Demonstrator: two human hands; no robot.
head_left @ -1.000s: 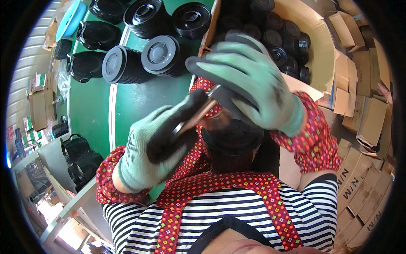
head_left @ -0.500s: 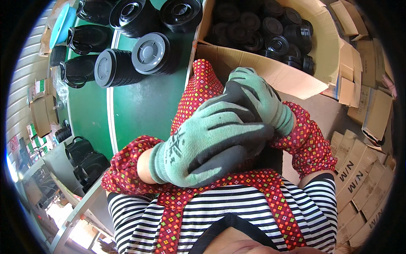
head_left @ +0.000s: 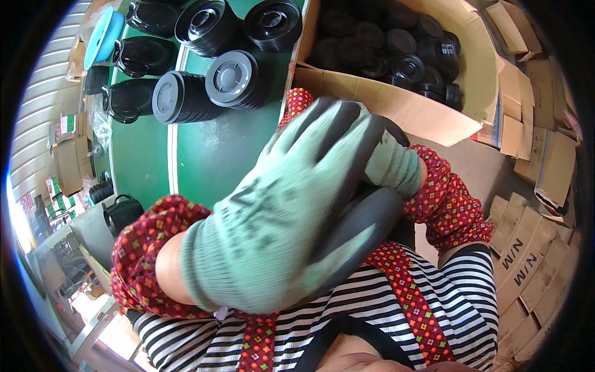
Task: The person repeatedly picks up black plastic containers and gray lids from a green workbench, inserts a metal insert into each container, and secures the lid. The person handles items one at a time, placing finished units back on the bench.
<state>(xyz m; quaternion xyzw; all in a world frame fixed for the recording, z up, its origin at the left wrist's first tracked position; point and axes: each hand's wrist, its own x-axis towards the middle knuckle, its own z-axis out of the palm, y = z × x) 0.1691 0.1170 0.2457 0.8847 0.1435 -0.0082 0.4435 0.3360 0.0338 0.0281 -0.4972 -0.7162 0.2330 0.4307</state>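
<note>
Both my hands wear light green work gloves with dark palms and fingertips, raised together before my chest. My left hand (head_left: 279, 204) lies across the right, its fingers stretched forward over it and its thumb apart. I see nothing held in it; its fingertips curve out of sight. My right hand (head_left: 393, 162) is behind and beneath it; mainly the cuff and back of the glove show, and its fingers are hidden. Red patterned sleeve covers (head_left: 452, 204) are on both forearms. Beyond my hands, a cardboard box (head_left: 396, 102) holds many round black plastic parts (head_left: 408, 67).
On the green table (head_left: 211, 149) stand stacks of grey-topped discs (head_left: 232, 79), black ringed lids (head_left: 273, 25), and black handled pots (head_left: 145, 57). A light blue basin (head_left: 104, 38) stands at the far left. Flattened cartons (head_left: 527, 260) are stacked on the right.
My left hand has risen toward the camera and covers more of the right hand, with its fingers now pointing farther forward. The view has shifted slightly left.
</note>
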